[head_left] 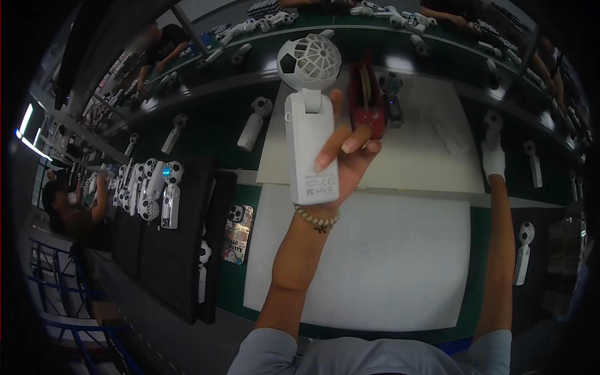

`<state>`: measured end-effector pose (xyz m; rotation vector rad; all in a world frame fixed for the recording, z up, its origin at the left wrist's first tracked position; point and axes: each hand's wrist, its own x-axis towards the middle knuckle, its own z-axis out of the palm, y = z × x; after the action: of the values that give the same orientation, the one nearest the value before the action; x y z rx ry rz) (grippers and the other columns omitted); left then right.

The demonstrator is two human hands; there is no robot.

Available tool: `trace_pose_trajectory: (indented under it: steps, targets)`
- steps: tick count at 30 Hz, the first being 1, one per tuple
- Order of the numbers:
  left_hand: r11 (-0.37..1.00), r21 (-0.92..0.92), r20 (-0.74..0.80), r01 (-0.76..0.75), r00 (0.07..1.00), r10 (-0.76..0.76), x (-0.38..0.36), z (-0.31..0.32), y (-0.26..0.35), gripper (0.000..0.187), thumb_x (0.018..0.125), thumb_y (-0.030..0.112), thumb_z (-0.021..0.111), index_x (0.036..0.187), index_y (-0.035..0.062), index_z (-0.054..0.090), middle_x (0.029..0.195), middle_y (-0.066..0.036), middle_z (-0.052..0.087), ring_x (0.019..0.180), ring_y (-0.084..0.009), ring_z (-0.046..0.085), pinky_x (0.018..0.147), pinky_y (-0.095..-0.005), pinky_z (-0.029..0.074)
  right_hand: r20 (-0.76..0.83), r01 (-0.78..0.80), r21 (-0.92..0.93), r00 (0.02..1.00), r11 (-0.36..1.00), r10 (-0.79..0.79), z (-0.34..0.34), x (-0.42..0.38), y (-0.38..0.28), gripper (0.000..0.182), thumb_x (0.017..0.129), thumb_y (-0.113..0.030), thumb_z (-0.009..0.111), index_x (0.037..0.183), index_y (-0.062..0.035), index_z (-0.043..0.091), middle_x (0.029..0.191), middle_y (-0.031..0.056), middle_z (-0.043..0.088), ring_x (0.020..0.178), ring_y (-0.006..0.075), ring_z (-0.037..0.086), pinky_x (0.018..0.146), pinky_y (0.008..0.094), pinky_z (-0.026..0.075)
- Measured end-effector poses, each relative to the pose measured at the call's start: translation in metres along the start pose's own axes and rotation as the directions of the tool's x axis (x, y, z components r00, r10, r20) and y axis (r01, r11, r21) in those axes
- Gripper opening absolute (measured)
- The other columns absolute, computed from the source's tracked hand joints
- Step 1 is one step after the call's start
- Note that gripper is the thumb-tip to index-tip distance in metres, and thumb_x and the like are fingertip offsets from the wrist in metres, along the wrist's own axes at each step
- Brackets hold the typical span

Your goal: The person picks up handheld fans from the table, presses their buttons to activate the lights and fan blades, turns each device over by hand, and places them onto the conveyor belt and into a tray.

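Upright in my left hand [353,153] is a white handheld fan [310,147] with a black-and-white football-patterned head; its printed back faces me. The fingers curl around its right side, and a beaded bracelet circles that wrist. My right hand [494,159], in a white glove, reaches out at the right with its fingers closed on a second football-headed fan [492,121], whose lower part the hand hides. Beyond my left hand, a red tape dispenser [367,103] stands on a pale sheet [431,162], with another fan [392,100] beside it.
A dark tray [156,250] with several fans lies at the left, next to a patterned phone [238,234]. A white mat [362,269] lies in front of me. Single fans [251,125] lie on the green belt. One fan [524,250] is at right. Co-workers [78,209] are around.
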<state>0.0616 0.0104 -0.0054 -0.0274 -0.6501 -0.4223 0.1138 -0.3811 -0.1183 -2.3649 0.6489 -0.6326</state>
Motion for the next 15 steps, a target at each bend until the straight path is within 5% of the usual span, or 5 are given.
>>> trace_pose_trajectory:
  steps: [2, 8, 12, 14, 15]
  targets:
    - [0.999, 0.041, -0.009, -0.006, 1.000, 0.007, 0.000, -0.006, 0.001, 0.050, 0.088, 0.049, 0.034, 0.121, 0.0133, 0.039, 0.054, 0.002, 0.050, 0.072, -0.0130, 0.047, 0.077, -0.0312, 0.034, 0.230, -0.126, -0.275, 0.954, 0.953, 0.193, -0.015, 0.000, -0.004, 0.056, 0.083, -0.031, 0.046, 0.133, -0.0141, 0.027, 0.111, 0.0225, 0.049, 0.100, 0.0337, 0.052, 0.082, 0.0394, 0.043]
    - [0.854, 0.513, -0.267, 0.084, 0.961, 0.066, -0.001, -0.008, -0.005, 0.053, 0.089, 0.049, 0.029, 0.120, 0.0073, 0.038, 0.064, -0.004, 0.052, 0.078, -0.0144, 0.049, 0.075, -0.0305, 0.038, 0.091, -0.060, -0.541, 0.987, 0.839, 0.130, -0.009, -0.017, -0.018, 0.049, 0.084, -0.026, 0.044, 0.129, -0.0113, 0.033, 0.113, 0.0230, 0.048, 0.098, 0.0340, 0.053, 0.083, 0.0391, 0.043]
    - [0.548, 0.806, -0.465, 0.224, 0.813, 0.351, 0.010, -0.008, -0.040, 0.042, 0.092, 0.038, 0.032, 0.114, 0.0028, 0.039, 0.087, -0.006, 0.053, 0.088, -0.0151, 0.051, 0.078, -0.0296, 0.044, 0.360, -0.009, 0.553, 0.905, 0.833, -0.228, -0.001, -0.056, -0.072, 0.051, 0.085, -0.034, 0.047, 0.122, -0.0002, 0.040, 0.112, 0.0169, 0.051, 0.100, 0.0268, 0.053, 0.083, 0.0368, 0.044]
    - [0.496, 0.825, -0.452, 0.273, 0.845, 0.287, 0.010, -0.025, -0.051, 0.038, 0.093, 0.033, 0.033, 0.114, 0.0025, 0.041, 0.097, -0.006, 0.051, 0.088, -0.0144, 0.051, 0.079, -0.0281, 0.043, 0.679, -0.458, 0.659, 0.703, 0.597, -0.210, -0.017, -0.098, -0.150, 0.044, 0.085, -0.031, 0.050, 0.116, -0.0003, 0.045, 0.103, 0.0107, 0.056, 0.095, 0.0215, 0.056, 0.077, 0.0328, 0.047]
    - [0.190, 0.917, -0.389, 0.352, 0.894, 0.221, 0.013, -0.028, -0.054, 0.038, 0.093, 0.032, 0.032, 0.113, 0.0021, 0.043, 0.101, -0.008, 0.050, 0.090, -0.0164, 0.050, 0.080, -0.0295, 0.042, 0.757, -0.625, 0.651, 0.580, 0.431, -0.301, -0.015, -0.113, -0.174, 0.039, 0.085, -0.029, 0.051, 0.113, -0.0017, 0.047, 0.099, 0.0090, 0.057, 0.090, 0.0196, 0.057, 0.073, 0.0302, 0.049]
